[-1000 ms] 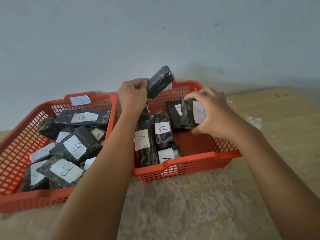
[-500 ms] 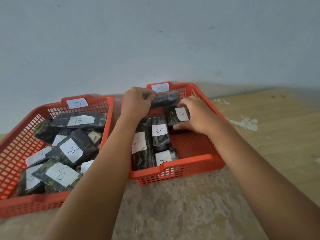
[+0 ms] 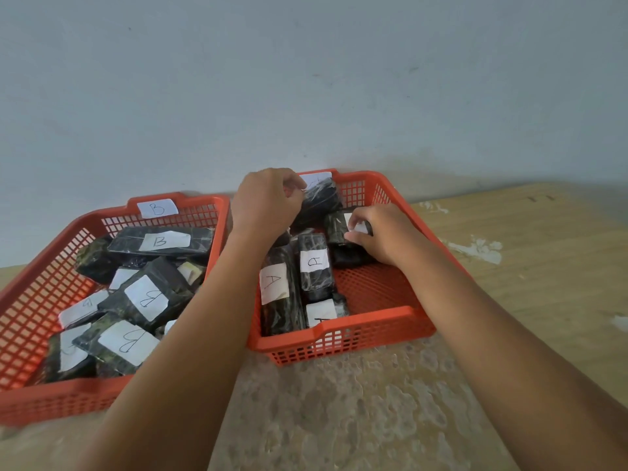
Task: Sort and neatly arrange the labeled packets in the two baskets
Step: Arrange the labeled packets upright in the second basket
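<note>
My left hand (image 3: 266, 202) grips a dark packet (image 3: 319, 202) at the far end of the right basket (image 3: 343, 338), hiding its label. My right hand (image 3: 380, 232) pinches another packet (image 3: 339, 229), label half covered.

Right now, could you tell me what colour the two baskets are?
Both baskets are orange-red plastic mesh, seen in the head view.

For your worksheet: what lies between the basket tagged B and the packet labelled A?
In the head view, the left forearm crosses between basket B and packet A.

Plain room: worn wooden table (image 3: 543, 266) against bare wall (image 3: 306, 79).
</note>
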Demonstrator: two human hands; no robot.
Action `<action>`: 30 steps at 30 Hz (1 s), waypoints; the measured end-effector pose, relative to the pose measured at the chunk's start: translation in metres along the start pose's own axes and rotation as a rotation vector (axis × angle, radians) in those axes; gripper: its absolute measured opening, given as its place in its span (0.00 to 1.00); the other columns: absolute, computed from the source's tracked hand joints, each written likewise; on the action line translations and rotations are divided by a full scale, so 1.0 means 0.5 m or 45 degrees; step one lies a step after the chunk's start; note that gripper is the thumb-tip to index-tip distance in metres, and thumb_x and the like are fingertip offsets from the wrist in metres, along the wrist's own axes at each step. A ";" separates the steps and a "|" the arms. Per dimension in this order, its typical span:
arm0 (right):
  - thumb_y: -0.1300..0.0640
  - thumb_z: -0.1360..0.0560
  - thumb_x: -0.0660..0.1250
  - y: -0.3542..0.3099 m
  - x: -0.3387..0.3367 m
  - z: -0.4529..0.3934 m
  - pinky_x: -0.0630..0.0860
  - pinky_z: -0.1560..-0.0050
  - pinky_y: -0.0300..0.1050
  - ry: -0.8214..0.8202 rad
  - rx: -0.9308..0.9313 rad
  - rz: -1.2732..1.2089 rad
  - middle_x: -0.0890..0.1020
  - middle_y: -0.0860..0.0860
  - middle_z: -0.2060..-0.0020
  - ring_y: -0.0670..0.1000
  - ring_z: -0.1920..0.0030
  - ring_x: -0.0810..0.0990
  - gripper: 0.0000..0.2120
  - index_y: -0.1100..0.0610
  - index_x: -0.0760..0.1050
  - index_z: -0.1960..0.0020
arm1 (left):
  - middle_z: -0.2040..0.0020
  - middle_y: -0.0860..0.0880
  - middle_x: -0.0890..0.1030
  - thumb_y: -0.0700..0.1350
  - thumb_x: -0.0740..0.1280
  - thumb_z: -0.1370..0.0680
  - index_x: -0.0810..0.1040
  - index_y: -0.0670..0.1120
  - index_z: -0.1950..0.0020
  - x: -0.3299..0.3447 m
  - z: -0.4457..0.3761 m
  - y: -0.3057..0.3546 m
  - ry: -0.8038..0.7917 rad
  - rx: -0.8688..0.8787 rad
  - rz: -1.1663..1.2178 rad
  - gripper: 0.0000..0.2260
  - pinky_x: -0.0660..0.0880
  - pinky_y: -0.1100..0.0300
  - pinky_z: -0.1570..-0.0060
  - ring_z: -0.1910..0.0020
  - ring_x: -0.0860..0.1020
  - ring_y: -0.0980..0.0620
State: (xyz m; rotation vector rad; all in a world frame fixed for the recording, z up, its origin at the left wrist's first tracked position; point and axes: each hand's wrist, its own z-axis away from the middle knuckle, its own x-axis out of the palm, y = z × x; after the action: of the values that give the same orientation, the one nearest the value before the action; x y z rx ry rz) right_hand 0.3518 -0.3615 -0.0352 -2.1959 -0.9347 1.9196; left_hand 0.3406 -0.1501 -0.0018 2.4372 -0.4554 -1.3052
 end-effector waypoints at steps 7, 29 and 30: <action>0.50 0.21 0.69 -0.016 -0.009 -0.001 0.67 0.58 0.43 0.155 -0.169 -0.063 0.77 0.41 0.65 0.49 0.58 0.77 0.09 0.53 0.82 0.55 | 0.57 0.63 0.83 0.48 0.69 0.25 0.86 0.61 0.55 -0.109 0.004 0.011 -0.466 0.180 -0.187 0.08 0.77 0.61 0.59 0.61 0.79 0.67; 0.71 0.23 0.55 -0.064 -0.044 0.034 0.70 0.53 0.32 0.031 -0.017 -0.522 0.81 0.45 0.47 0.47 0.45 0.78 0.25 0.47 0.79 0.39 | 0.45 0.57 0.85 0.55 0.66 0.18 0.80 0.56 0.33 -0.094 0.073 -0.035 -0.414 0.373 0.264 0.14 0.75 0.62 0.44 0.46 0.80 0.64; 0.73 0.24 0.55 -0.066 -0.043 0.036 0.72 0.50 0.32 0.061 -0.042 -0.519 0.82 0.46 0.47 0.47 0.44 0.78 0.26 0.47 0.80 0.41 | 0.46 0.57 0.85 0.56 0.66 0.18 0.79 0.56 0.32 -0.093 0.075 -0.032 -0.471 0.340 0.317 0.15 0.76 0.61 0.44 0.46 0.81 0.63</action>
State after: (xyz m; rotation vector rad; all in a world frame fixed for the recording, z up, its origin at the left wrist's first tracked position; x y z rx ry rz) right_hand 0.3217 -0.3514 -0.0057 -1.8704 -1.2929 1.6650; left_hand 0.2863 -0.1213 0.0056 2.2380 -1.0538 -1.6733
